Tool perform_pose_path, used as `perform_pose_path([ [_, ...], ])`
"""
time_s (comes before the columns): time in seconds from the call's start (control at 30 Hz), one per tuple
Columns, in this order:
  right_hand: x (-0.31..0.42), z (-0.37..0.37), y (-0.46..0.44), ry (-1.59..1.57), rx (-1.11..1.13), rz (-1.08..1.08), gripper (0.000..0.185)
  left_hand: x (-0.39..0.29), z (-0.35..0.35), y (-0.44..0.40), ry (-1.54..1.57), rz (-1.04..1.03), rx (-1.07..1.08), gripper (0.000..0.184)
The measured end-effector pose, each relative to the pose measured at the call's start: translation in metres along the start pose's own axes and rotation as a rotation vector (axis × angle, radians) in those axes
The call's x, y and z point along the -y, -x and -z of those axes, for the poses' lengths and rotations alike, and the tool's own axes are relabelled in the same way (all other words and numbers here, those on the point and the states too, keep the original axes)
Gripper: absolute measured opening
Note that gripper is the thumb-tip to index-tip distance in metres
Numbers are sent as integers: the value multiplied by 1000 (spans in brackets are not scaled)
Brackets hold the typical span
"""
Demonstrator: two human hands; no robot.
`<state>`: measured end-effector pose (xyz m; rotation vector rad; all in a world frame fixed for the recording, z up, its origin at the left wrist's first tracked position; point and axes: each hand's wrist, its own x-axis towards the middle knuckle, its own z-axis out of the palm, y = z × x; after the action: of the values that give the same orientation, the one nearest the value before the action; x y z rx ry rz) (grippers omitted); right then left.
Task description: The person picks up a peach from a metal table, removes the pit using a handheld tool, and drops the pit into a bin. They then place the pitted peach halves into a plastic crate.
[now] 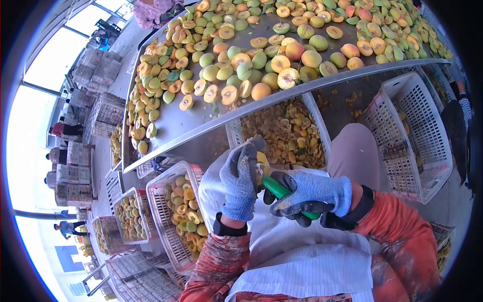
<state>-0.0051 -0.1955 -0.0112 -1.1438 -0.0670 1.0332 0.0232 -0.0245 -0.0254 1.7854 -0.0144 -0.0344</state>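
Observation:
My left hand (240, 176), in a blue and grey glove, is wrapped round a yellow fruit piece (262, 163) above my lap. Gloved the same way, my right hand (309, 195) grips a tool with a green handle (276, 188). The tool's metal end meets the fruit between my hands; its tip is hidden there. Beyond them, a metal table (201, 117) bears many whole and halved yellow, green and reddish fruits, some with pits showing. Below its edge, a crate (322, 126) holds fruit scraps.
A white crate (166, 221) of halved fruit stands at my left, with another fruit crate (119, 214) beyond it. At the right is a tall white crate (427, 151). A person (151, 12) is across the table; stacked crates and other people are at far left.

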Motion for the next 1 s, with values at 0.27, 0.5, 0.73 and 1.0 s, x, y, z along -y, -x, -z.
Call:
perform_pose_path([
  [0.27, -26, 12, -15, -414, 100, 173, 38, 0, 3, -17, 355, 256, 218, 45],
  [0.5, -23, 16, -17, -471, 59, 167, 34, 2, -19, -20, 444, 281, 123, 54],
  [0.73, -15, 13, -24, -300, -73, 300, 28, 58, -11, -42, 790, 403, -51, 53],
  [1.0, -35, 73, -64, 1237, -887, 192, 31, 54, 36, -52, 999, 476, 46, 51],
])
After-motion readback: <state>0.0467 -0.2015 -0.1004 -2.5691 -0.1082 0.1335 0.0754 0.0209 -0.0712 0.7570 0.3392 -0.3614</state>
